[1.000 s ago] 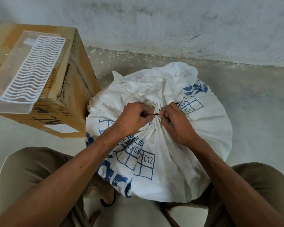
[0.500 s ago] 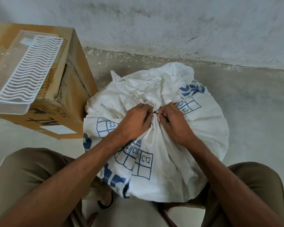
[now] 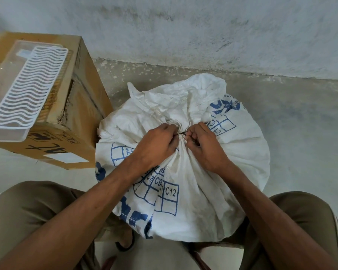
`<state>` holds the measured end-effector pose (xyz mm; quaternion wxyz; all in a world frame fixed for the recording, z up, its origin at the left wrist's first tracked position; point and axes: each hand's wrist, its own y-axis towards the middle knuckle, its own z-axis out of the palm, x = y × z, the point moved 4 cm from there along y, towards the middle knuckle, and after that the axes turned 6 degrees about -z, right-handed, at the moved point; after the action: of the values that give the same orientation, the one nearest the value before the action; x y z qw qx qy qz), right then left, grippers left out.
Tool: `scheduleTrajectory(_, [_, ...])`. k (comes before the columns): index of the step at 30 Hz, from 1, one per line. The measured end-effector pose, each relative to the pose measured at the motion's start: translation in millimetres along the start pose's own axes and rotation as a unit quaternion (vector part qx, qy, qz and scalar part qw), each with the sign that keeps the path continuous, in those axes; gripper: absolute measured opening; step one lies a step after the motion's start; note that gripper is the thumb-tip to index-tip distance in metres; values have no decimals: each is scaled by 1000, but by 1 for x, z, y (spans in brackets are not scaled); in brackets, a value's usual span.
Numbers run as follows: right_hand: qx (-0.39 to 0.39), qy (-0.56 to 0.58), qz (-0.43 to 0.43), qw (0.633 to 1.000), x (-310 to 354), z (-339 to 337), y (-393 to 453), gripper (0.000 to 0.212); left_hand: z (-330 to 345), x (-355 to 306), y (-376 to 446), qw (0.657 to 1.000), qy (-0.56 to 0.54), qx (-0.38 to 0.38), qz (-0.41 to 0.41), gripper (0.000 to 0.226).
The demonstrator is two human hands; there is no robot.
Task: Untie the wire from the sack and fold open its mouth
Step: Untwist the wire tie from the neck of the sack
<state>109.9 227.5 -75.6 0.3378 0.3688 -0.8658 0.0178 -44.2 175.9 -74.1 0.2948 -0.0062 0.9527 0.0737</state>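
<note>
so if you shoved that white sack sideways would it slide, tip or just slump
Probably slump or drag: the sack looks full and bulges wide and squat, so tipping seems unlikely. Its woven cloth creases around the tied neck, so the surface would likely give under a push. It looks heavy.

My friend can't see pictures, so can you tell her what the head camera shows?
Two bare hands, the left hand and the right hand, pinch a thin dark wire at the bunched neck of a white sack with blue print. A cardboard box with a white plastic rack on top stands to the left.
</note>
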Motion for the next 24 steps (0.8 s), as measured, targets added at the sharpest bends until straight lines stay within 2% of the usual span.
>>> scheduleTrajectory(2, [-1, 1, -7, 1000, 1, 0, 0, 1, -1, -1, -1, 998, 52, -2, 40, 21])
scheduleTrajectory(4, [0, 0, -10, 1000, 2, 1, 0, 1, 0, -2, -1, 998, 44, -4, 43, 18])
scheduleTrajectory(8, [10, 1, -6, 1000, 1, 3, 0, 2, 1, 1, 2, 995, -84, -15, -58, 17])
scheduleTrajectory(10, [12, 3, -4, 1000, 0, 3, 0, 2, 0, 3, 3, 990, -108, 11, -90, 16])
scheduleTrajectory(14, [4, 8, -2, 1000, -1, 2, 1, 4, -4, -7, -1, 998, 47, 0, 51, 20])
scheduleTrajectory(17, [9, 9, -12, 1000, 0, 2, 0, 2, -2, -6, -1, 997, 50, 1, 67, 22])
scheduleTrajectory(20, [19, 6, -9, 1000, -1, 4, 0, 1, 2, -8, 1, 999, -32, 5, 3, 18])
scheduleTrajectory(24, [15, 9, -5, 1000, 0, 4, 1, 5, 4, 4, 5, 982, -128, 2, -141, 23])
